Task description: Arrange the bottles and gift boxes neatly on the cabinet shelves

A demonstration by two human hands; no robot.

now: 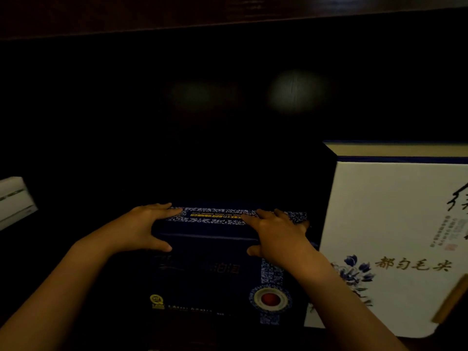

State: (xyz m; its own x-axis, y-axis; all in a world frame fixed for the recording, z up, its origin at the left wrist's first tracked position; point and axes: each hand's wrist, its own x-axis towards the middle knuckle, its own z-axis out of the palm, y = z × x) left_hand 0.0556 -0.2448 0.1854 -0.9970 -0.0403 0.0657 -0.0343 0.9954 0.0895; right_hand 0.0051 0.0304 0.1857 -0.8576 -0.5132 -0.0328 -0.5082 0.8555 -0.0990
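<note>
The left hand [141, 230] and right hand [279, 236] grasp the top edge of the dark blue rectangular cardboard gift box [210, 269] – just left of the white flower-printed gift box [395, 236] – and should push it evenly, faces flush.

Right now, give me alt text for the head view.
Two bare hands, left and right, grip the top edge of a dark blue gift box in a dim cabinet shelf. A white gift box with blue flowers stands close on its right; a pale box sits far left.
</note>
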